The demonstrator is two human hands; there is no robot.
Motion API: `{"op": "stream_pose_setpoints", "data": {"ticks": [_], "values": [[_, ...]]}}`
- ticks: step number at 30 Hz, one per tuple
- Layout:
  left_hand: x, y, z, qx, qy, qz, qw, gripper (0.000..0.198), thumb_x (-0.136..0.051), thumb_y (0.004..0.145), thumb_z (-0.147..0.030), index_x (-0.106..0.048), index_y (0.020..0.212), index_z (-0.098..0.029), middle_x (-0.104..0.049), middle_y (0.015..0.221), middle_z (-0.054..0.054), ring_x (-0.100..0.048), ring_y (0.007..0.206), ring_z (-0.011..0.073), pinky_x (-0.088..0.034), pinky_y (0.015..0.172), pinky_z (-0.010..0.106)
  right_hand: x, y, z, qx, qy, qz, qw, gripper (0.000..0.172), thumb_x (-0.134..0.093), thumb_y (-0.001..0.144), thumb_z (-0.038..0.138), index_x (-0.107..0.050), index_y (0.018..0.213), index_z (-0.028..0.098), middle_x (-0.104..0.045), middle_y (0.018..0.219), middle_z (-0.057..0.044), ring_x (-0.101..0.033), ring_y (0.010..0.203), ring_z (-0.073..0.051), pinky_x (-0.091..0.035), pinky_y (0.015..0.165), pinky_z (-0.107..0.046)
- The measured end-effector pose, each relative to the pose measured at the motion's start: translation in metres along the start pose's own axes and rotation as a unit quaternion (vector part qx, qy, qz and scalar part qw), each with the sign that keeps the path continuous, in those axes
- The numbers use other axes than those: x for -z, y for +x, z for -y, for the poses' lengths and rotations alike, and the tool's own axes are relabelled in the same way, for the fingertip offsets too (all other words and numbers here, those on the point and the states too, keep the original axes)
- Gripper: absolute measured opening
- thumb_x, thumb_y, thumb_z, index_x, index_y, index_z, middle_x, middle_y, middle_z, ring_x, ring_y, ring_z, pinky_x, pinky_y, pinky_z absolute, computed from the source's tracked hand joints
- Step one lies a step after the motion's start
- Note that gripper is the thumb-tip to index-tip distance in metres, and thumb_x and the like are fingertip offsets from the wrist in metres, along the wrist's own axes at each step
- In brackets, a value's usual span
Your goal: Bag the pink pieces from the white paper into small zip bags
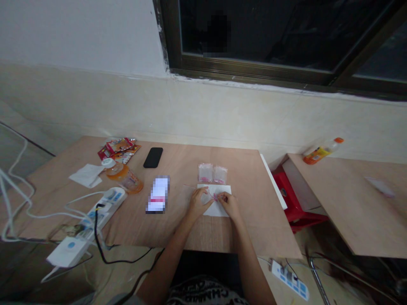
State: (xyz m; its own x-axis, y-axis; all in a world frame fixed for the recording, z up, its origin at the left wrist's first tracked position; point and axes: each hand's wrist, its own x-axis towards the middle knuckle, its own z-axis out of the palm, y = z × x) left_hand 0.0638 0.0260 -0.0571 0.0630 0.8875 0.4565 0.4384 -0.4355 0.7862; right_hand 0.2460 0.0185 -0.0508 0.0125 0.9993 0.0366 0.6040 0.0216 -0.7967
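My left hand (199, 205) and my right hand (230, 205) meet over a white sheet of paper (217, 212). The fingers of both are closed in a pinch around a small pink piece (215, 197), too small for me to name its kind. A faint thin line runs left from my left fingertips; whether it is a thread I cannot tell. Just beyond the paper lie two small clear zip bags, the left bag (205, 172) and the right bag (220, 174), each with tiny pink pieces along its bottom edge.
On the left are a lit phone (158, 194), a dark phone (153, 157), an orange drink bottle (125, 177) lying tilted, snack packets (119, 149), a tissue (86, 175) and a power strip (101, 212) with cables. A red stool (288, 199) stands between this table and another.
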Motion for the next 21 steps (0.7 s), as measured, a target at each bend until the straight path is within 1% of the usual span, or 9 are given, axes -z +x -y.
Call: {"op": "stream_pose_setpoints", "data": {"ticks": [6, 10, 12, 14, 18, 21], "values": [[-0.001, -0.001, 0.001, 0.000, -0.011, 0.010, 1.000, 0.029, -0.078, 0.068, -0.030, -0.060, 0.088, -0.021, -0.069, 0.110, 0.010, -0.064, 0.104, 0.0280, -0.049, 0.093, 0.047, -0.003, 0.004, -0.006, 0.006, 0.092, -0.009, 0.996, 0.029, -0.059, 0.083, 0.044, -0.071, 0.081, 0.018, -0.059, 0.060, 0.000, -0.051, 0.056, -0.015, -0.036, 0.056, -0.026], [-0.001, -0.002, 0.001, 0.002, -0.024, 0.021, 0.999, 0.030, -0.079, 0.066, -0.029, -0.061, 0.089, -0.022, -0.068, 0.113, 0.010, -0.063, 0.106, 0.0301, -0.049, 0.094, 0.047, -0.009, 0.008, -0.003, 0.007, 0.185, -0.006, 0.983, 0.035, -0.062, 0.079, 0.051, -0.069, 0.080, 0.017, -0.059, 0.060, -0.001, -0.050, 0.055, -0.015, -0.038, 0.054, -0.026], [-0.001, -0.002, 0.002, 0.004, -0.026, 0.025, 0.999, 0.030, -0.079, 0.065, -0.027, -0.061, 0.089, -0.022, -0.068, 0.115, 0.011, -0.063, 0.107, 0.0305, -0.049, 0.094, 0.048, -0.014, 0.009, 0.000, 0.004, 0.214, -0.003, 0.977, 0.036, -0.063, 0.077, 0.053, -0.068, 0.079, 0.017, -0.060, 0.061, -0.001, -0.050, 0.055, -0.015, -0.039, 0.055, -0.027], [-0.002, -0.001, 0.001, 0.007, -0.027, 0.024, 0.999, 0.031, -0.079, 0.065, -0.026, -0.061, 0.089, -0.023, -0.068, 0.114, 0.011, -0.063, 0.107, 0.0305, -0.049, 0.094, 0.049, -0.018, 0.010, 0.004, 0.003, 0.224, 0.009, 0.975, 0.036, -0.063, 0.077, 0.054, -0.068, 0.079, 0.018, -0.061, 0.062, -0.001, -0.052, 0.056, -0.016, -0.041, 0.057, -0.027], [-0.002, -0.001, 0.001, 0.018, -0.032, 0.015, 0.999, 0.029, -0.078, 0.065, -0.027, -0.061, 0.088, -0.023, -0.068, 0.111, 0.011, -0.064, 0.106, 0.0296, -0.050, 0.094, 0.049, -0.019, 0.008, 0.008, 0.022, 0.214, 0.044, 0.976, 0.036, -0.056, 0.084, 0.053, -0.067, 0.079, 0.019, -0.065, 0.069, -0.003, -0.057, 0.064, -0.017, -0.044, 0.063, -0.028], [-0.003, 0.000, 0.000, 0.023, -0.035, 0.006, 0.999, 0.026, -0.076, 0.066, -0.027, -0.061, 0.087, -0.022, -0.068, 0.110, 0.010, -0.063, 0.106, 0.0284, -0.050, 0.094, 0.049, -0.016, 0.006, 0.008, 0.028, 0.193, 0.045, 0.980, 0.034, -0.055, 0.086, 0.051, -0.067, 0.080, 0.019, -0.067, 0.073, -0.003, -0.058, 0.067, -0.017, -0.045, 0.064, -0.028]]}}
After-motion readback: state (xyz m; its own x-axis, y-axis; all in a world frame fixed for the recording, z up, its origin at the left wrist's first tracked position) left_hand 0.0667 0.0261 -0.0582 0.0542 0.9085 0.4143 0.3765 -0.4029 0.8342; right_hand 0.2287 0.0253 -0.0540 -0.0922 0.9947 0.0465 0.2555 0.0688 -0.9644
